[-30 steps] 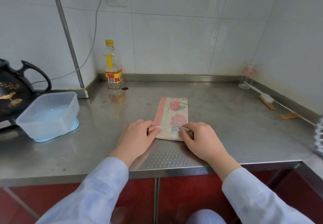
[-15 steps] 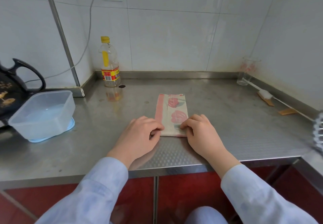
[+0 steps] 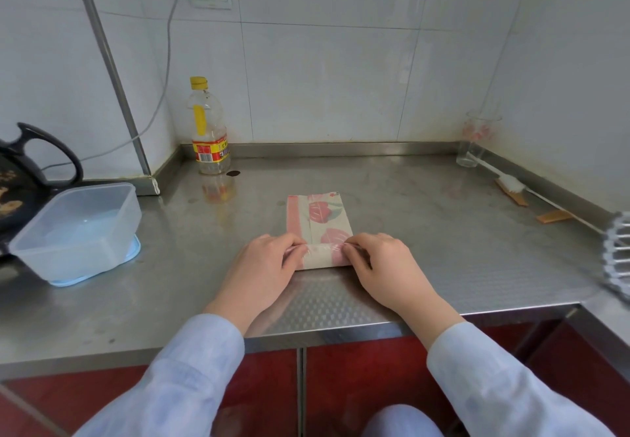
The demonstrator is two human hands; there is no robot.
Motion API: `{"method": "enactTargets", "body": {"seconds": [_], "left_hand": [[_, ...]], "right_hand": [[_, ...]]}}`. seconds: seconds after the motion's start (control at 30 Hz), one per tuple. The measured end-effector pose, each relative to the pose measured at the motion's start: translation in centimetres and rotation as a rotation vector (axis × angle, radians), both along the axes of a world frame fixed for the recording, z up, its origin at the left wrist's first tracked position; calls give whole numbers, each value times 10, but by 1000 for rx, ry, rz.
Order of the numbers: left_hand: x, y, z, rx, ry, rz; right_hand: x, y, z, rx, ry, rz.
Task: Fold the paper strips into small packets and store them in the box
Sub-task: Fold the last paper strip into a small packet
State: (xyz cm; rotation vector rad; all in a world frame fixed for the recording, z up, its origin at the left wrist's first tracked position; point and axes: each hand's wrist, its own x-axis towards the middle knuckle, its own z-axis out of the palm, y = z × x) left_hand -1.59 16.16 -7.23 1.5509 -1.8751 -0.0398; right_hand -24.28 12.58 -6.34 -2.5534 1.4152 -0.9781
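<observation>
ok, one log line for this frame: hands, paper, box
phase: folding | left hand: pressing paper strip near-end fold | right hand: pressing same fold | box: open, no packets visible, left on counter

Bright, even daylight, soft glare on the steel counter (image 3: 426, 232) (edges bowed by the wide lens).

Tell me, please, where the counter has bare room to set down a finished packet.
Bare steel lies between the plastic box and the left hand, and more broadly right of the paper strip, short of the brush by the wall. The far-left corner, by box and kettle, is crowded.
</observation>
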Motion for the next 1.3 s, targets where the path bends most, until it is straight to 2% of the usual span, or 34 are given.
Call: {"method": "enactTargets", "body": {"seconds": [0.37,0.63,0.73,0.83,0.9,1.13,1.3], "left_hand": [[1,-5,-4,71,6,128],[2,-6,-3,85,-22,296],[1,-6,0,-13,12,206],[-1,-5,1,-198,-95,-65],[-2,-2,-1,-181,-119,-183],[0,-2,2,-73,-79,-172],[-2,-1,3,-10,17,-61]], "right_hand": [[3,-4,-4,16,19,-99],[0,-2,-1,9,2,-5],[1,-3,-1,-1,59,15],[2,-1,1,-4,75,3],[2,0,2,-3,63,5],[0,4,3,-18,128,11],[0,4,3,-26,85,18]]}}
